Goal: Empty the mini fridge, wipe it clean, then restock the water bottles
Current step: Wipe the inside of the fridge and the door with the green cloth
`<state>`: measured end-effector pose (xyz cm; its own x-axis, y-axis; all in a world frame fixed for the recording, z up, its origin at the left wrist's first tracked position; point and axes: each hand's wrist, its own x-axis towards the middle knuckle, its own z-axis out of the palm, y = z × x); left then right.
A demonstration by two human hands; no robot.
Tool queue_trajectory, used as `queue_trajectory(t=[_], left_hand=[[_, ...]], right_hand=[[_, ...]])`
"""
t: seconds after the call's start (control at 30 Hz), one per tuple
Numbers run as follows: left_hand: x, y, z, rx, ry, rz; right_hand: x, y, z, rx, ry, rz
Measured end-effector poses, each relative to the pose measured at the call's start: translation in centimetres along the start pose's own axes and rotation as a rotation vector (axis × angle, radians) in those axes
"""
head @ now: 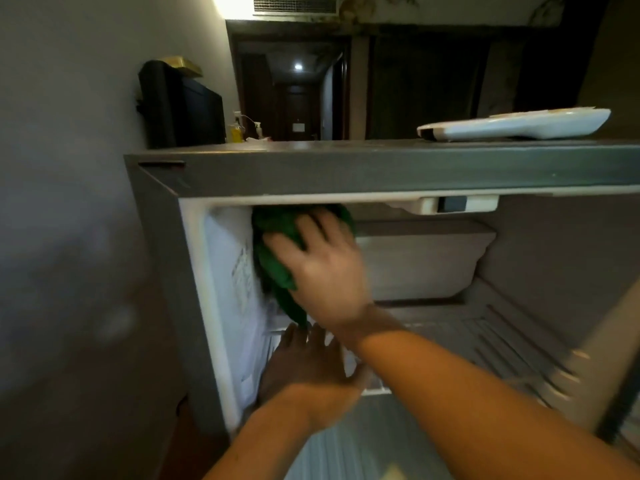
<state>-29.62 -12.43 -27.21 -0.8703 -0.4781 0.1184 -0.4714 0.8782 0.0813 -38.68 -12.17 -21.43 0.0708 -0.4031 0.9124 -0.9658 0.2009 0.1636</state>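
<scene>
The grey mini fridge [162,265] stands open with its white inside showing and no bottles in sight. My right hand [325,268] reaches into the upper left of the cavity and presses a green cloth [277,244] against the left inner wall with spread fingers. Below it, my left hand [308,362] reaches in with straight fingers, near the front edge of the wire shelf [491,337]; whether it touches the shelf is unclear. A white freezer box [422,261] sits at the back top. The image is blurred by motion.
A white remote-like object [512,124] lies on the fridge top at the right. A dark TV [183,105] and small bottles [239,129] stand behind on the left. A wall runs along the left side. The thermostat housing [450,204] hangs under the fridge ceiling.
</scene>
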Motion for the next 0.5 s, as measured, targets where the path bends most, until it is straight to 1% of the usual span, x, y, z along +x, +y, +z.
queue_trajectory(t=[0.07,0.13,0.17,0.2,0.23,0.33,0.43,0.5], left_hand=[[0.0,0.0,-0.2,0.003,0.032,0.000],[0.0,-0.1,-0.1,-0.005,0.039,-0.018],[0.1,-0.1,0.0,-0.013,0.033,-0.025],[0.1,-0.1,0.0,-0.019,0.028,-0.025],[0.1,-0.1,0.0,-0.022,0.027,-0.024],[0.2,-0.2,0.0,-0.038,0.015,-0.034],[0.1,-0.1,-0.2,-0.041,-0.016,-0.036],[0.0,0.0,-0.4,-0.058,-0.031,-0.040]], right_hand=[[-0.6,0.8,0.6,-0.077,0.079,-0.210],[-2.1,3.1,0.0,-0.140,0.029,-0.465],[-2.9,4.6,-0.3,-0.163,-0.027,-0.576],[-3.8,6.0,-0.8,-0.185,-0.087,-0.645],[-4.6,7.3,-1.4,-0.209,-0.129,-0.668],[-5.9,9.9,-3.5,-0.321,-0.210,-0.647],[-6.3,12.3,-6.7,-0.456,-0.397,-0.653],[-6.8,14.4,-9.0,-0.581,-0.497,-0.622]])
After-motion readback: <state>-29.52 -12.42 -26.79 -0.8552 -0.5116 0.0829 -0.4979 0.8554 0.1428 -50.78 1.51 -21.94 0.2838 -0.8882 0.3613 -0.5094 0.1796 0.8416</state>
